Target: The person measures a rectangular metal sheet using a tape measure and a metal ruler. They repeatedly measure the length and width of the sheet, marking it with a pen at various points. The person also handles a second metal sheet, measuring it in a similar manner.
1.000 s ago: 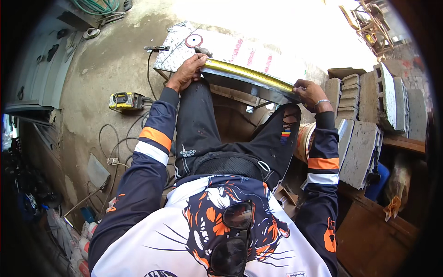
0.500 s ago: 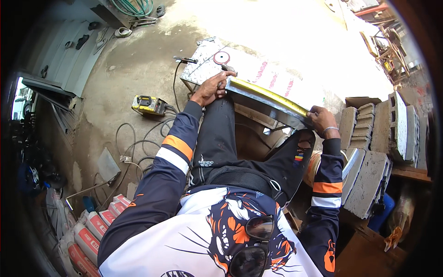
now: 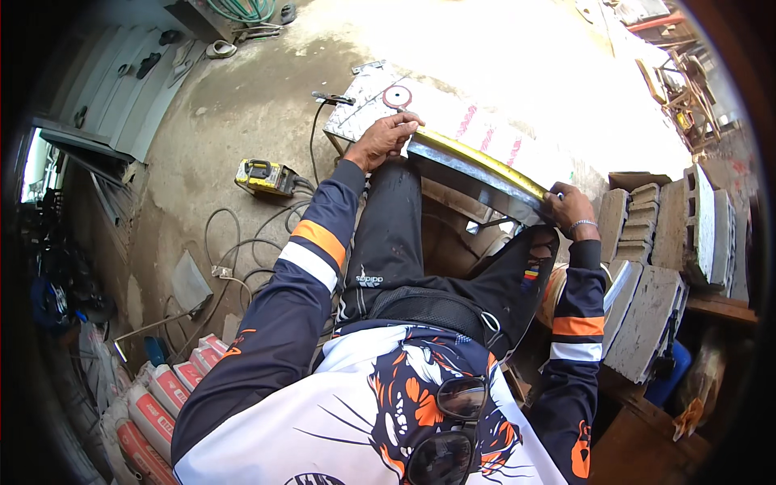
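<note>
stretching along the near edge of a metal sheet (image 3: pixel 477 174), a yellow tape measure (image 3: pixel 485 162) runs from one hand to the other. the left hand (image 3: pixel 386 139) sits at the sheet's left end, fingers curled down over the end of the tape and the corner of the sheet, pinning them there. the right hand (image 3: pixel 570 212) is at the right end of the near edge, fingers closed around the tape where it ends; whether it holds the tape's case cannot be told. the sheet lies on a pale, sunlit work surface (image 3: pixel 485 121) whose left part is diamond-patterned plate (image 3: pixel 360 101), and a red-rimmed round disc (image 3: pixel 397 96) rests on that plate just beyond the left hand. the person's dark-trousered legs (image 3: pixel 396 234) pass under the near edge of the sheet. on the concrete floor to the left stands a yellow power tool (image 3: pixel 264 177) with cables (image 3: pixel 234 250) looping near it. grey concrete blocks (image 3: pixel 671 267) are stacked beside the right hand, at the right end of the sheet. sunglasses (image 3: pixel 453 428) hang on the person's printed shirt at the lower edge of the view.
</note>
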`<state>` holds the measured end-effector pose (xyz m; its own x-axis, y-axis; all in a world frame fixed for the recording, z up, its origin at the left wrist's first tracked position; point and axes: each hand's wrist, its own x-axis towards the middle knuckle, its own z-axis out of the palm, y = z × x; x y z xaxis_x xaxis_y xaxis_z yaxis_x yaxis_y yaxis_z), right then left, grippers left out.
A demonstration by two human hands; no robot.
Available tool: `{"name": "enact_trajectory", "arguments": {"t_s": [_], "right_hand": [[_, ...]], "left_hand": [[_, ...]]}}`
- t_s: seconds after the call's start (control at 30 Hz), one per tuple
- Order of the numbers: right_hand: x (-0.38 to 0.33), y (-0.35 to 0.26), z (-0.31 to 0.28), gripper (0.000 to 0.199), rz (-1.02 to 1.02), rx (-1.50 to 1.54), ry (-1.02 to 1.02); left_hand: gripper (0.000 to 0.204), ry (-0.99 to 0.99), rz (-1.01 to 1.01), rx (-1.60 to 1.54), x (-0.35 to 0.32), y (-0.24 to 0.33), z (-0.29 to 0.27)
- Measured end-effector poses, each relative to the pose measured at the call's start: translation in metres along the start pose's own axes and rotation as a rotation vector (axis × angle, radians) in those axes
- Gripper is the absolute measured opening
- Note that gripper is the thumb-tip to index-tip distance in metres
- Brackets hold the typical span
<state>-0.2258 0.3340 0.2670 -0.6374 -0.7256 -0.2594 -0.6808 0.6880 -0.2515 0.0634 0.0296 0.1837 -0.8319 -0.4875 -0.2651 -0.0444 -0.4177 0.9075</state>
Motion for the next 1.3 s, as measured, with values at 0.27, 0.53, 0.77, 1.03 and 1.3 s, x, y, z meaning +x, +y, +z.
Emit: {"name": "enact_trajectory", "arguments": {"t_s": [0.27, 0.53, 0.77, 1.03, 1.3], "right_hand": [[0.0, -0.005, -0.005, 0.028, -0.004, 0.036, -0.039], [0.005, 0.009, -0.005, 0.03, -0.035, 0.038, -0.062], [0.004, 0.003, -0.01, 0.033, 0.03, 0.019, -0.071], [0.011, -0.006, -0.01, 0.038, 0.094, 0.043, -0.149], [0.015, 0.0, -0.008, 0.035, 0.022, 0.019, -0.123]], "left_hand": [[0.017, -0.002, -0.06, -0.039, -0.001, 0.005, -0.002], [0.014, -0.006, -0.094, -0.042, 0.004, 0.005, 0.002], [0.017, -0.003, -0.079, 0.029, 0.006, 0.011, 0.002], [0.019, 0.008, -0.084, 0.041, 0.006, 0.009, -0.001], [0.031, -0.101, -0.014, 0.055, -0.009, 0.007, -0.002]]}}
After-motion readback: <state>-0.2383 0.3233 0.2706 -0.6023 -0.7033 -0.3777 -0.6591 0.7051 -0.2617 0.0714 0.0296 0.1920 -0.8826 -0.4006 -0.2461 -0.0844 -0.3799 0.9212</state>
